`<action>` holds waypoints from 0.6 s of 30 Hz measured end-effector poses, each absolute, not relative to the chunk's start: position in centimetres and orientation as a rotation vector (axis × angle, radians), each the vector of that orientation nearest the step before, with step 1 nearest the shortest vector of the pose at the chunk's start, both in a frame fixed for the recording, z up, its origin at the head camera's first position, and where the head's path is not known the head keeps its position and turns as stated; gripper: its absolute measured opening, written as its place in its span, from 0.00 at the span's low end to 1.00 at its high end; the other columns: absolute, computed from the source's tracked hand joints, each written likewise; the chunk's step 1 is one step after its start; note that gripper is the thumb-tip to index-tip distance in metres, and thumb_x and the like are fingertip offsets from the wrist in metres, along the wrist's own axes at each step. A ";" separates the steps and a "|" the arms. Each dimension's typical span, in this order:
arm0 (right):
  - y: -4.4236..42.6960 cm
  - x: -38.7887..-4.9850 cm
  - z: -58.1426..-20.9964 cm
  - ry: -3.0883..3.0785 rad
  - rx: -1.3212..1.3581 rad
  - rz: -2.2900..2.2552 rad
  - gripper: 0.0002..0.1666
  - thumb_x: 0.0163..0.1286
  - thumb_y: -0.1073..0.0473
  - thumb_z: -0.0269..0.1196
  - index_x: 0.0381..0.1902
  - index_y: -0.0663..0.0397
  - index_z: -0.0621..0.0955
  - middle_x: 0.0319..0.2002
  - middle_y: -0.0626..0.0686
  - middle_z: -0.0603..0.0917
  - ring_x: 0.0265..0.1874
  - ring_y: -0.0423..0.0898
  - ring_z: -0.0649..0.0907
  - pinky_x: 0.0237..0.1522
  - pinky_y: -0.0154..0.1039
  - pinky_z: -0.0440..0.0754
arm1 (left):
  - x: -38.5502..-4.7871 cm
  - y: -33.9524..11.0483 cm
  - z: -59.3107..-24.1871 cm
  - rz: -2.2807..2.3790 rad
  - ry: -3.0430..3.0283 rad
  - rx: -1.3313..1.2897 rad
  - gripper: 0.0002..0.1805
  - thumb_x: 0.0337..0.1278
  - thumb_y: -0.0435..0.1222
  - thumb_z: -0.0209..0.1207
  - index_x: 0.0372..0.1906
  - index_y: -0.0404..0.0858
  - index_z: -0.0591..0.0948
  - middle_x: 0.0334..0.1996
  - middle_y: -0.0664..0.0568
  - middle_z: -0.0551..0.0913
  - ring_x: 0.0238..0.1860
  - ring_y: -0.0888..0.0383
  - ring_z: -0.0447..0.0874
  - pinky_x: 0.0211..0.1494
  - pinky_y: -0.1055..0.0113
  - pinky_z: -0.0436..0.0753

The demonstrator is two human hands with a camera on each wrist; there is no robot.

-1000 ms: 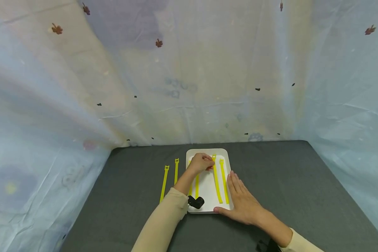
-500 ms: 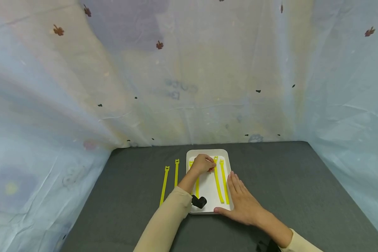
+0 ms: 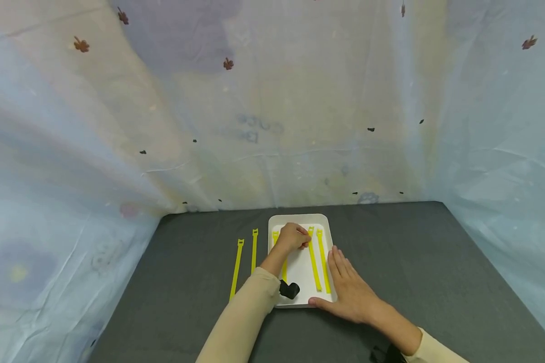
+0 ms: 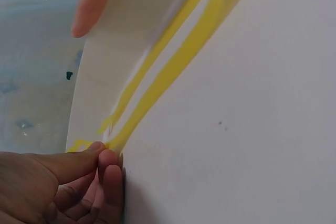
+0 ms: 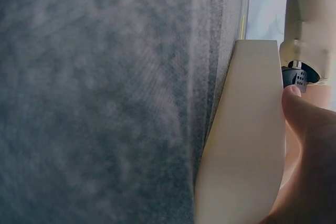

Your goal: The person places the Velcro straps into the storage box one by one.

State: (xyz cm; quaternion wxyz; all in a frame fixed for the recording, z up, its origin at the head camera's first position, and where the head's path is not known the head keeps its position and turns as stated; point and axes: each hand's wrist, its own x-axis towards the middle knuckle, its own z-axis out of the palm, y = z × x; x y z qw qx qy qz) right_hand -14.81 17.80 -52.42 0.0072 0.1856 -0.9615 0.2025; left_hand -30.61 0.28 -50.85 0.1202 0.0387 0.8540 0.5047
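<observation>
My left hand pinches a yellow cable tie just below its slotted head, between thumb and fingertips. This tie lies lengthwise in a white tray, close beside another yellow tie at the tray's right side. In the left wrist view the left hand holds the yellow strap against the white tray floor. Flat along the tray's right edge rests my right hand, fingers straight and thumb at the near corner. The right wrist view shows its thumb against the tray's outer wall.
More yellow ties lie at the tray's left side, partly hidden by the left forearm. Two further ties lie on the dark grey cloth left of the tray. A patterned curtain encloses the back and sides.
My left hand has shifted slightly right and toward me, and the pinched tie's head has moved a little with it, nearer the neighbouring tie. The right hand has stayed put.
</observation>
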 end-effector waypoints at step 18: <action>17.7 -14.6 -52.3 -3.011 0.572 0.629 0.77 0.66 0.17 0.63 0.84 0.74 0.50 0.86 0.70 0.45 0.85 0.66 0.51 0.83 0.63 0.57 | -30.6 0.5 -51.4 1.461 2.536 0.088 0.05 0.64 0.28 0.73 0.33 0.31 0.88 0.23 0.45 0.88 0.20 0.61 0.81 0.28 0.72 0.84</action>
